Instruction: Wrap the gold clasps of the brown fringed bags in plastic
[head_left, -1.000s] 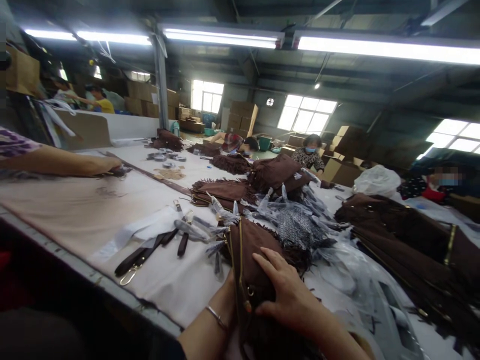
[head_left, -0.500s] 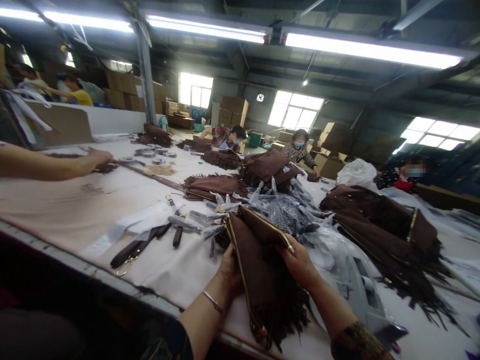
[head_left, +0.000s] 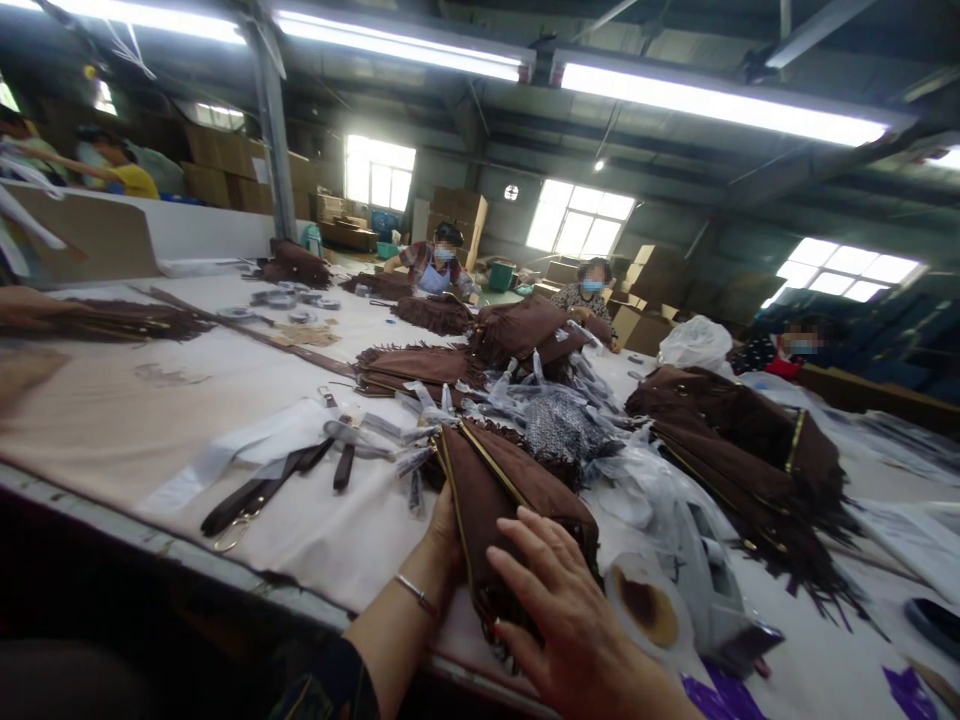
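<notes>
A brown fringed bag [head_left: 517, 480] with gold zippers is in front of me near the table's edge, tilted toward me. My left hand [head_left: 446, 530], with a bangle at the wrist, supports it from the left side; the fingers are hidden behind the bag. My right hand [head_left: 559, 605] lies over its near face with the fingers stretched out and apart. Just beyond the bag is a heap of plastic-wrapped straps [head_left: 420, 440] and a grey mesh-like bundle [head_left: 562, 430]. Left of it lies a dark brown strap with a gold clasp [head_left: 259, 490].
More brown fringed bags [head_left: 735, 440] lie to the right and in a pile [head_left: 525, 325] ahead. A tape dispenser [head_left: 720, 590] and a tape roll [head_left: 649, 605] stand at my right. Co-workers sit across the table; another person's hand [head_left: 30, 310] is at far left.
My right hand has left the bag's zipper edge and moved down onto its near face, fingers spread. The bag's fringe is now mostly out of sight. The co-worker's arm at left has drawn back.
</notes>
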